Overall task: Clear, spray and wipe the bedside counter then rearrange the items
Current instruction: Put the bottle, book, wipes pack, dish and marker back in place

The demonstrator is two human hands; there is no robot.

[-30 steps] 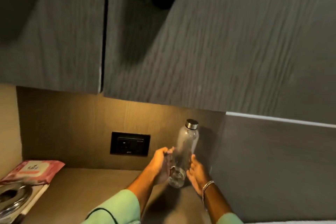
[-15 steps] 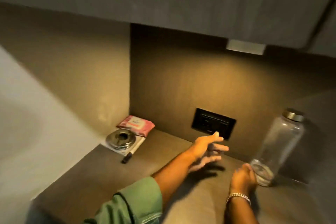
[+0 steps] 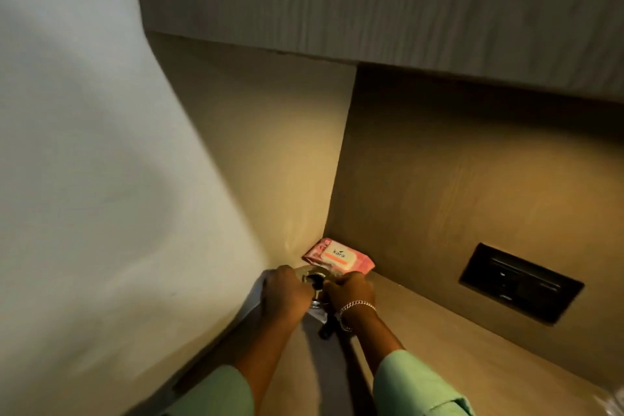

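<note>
Both hands on one item: my left hand (image 3: 285, 290) and right hand (image 3: 351, 292) close around the round shiny metal dish (image 3: 312, 277) in the counter's (image 3: 456, 348) back-left corner, just in front of the pink wipes packet (image 3: 337, 257). A dark pen-like object (image 3: 327, 331) lies beneath my wrists. Judged step: rearranging. Next calls for a steady two-handed placement, sparing the packet.

Both hands (image 3: 287, 294) (image 3: 351, 294) forward, fingers curled
</note>
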